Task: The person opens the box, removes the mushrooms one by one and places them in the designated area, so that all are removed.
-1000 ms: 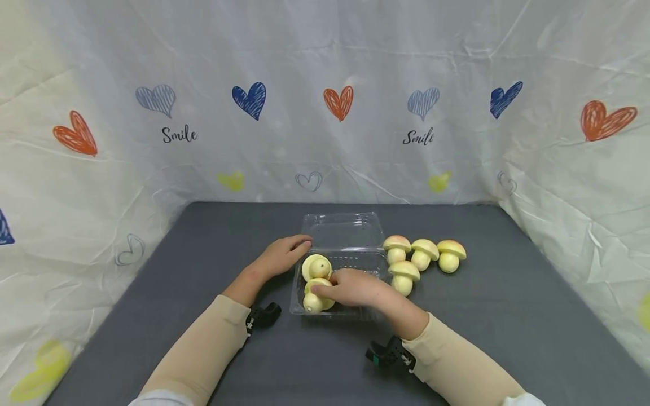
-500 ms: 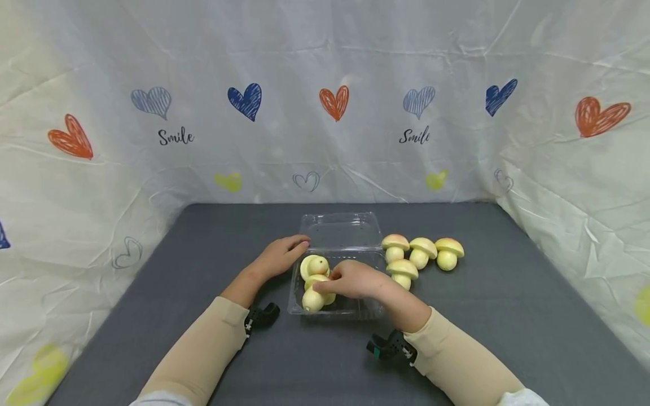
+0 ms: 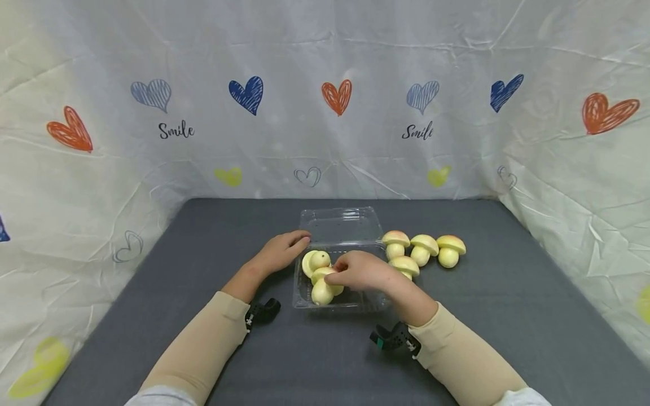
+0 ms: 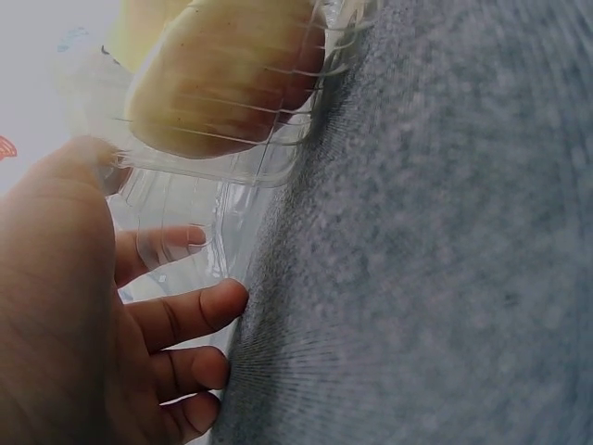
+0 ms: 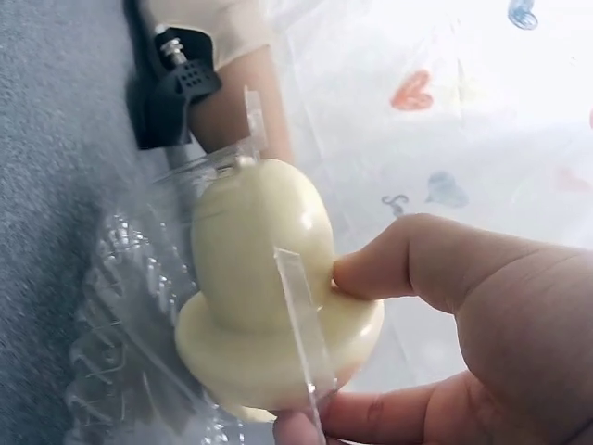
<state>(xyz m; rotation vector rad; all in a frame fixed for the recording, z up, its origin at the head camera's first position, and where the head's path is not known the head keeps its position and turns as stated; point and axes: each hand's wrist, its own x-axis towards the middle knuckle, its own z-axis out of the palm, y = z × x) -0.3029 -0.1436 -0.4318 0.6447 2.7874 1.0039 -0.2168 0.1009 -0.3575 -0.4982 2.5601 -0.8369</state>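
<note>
My right hand (image 3: 363,272) pinches a pale yellow model mushroom (image 5: 264,250) between thumb and fingers, its stem toward me, inside the clear plastic clamshell box (image 3: 355,308). Another mushroom (image 3: 311,264) lies in the box's back left corner, its stem end facing up. The lid (image 3: 342,225) is folded back, away from me. My left hand (image 3: 279,252) is by the box's back left corner. In the left wrist view its thumb meets the rim, and its fingers spread loosely beside the lid.
To the right of the box are several more mushrooms: a reddish-capped one (image 3: 396,243), two beside it (image 3: 424,248) and a nearer one (image 3: 404,265) partly behind my right hand. A dark grey cloth (image 3: 203,225) covers the table; a patterned white curtain (image 3: 284,141) surrounds it.
My right hand has shifted the gripped mushroom a little to the right inside the box. The left hand stays by the box's corner. The view has tilted slightly.
</note>
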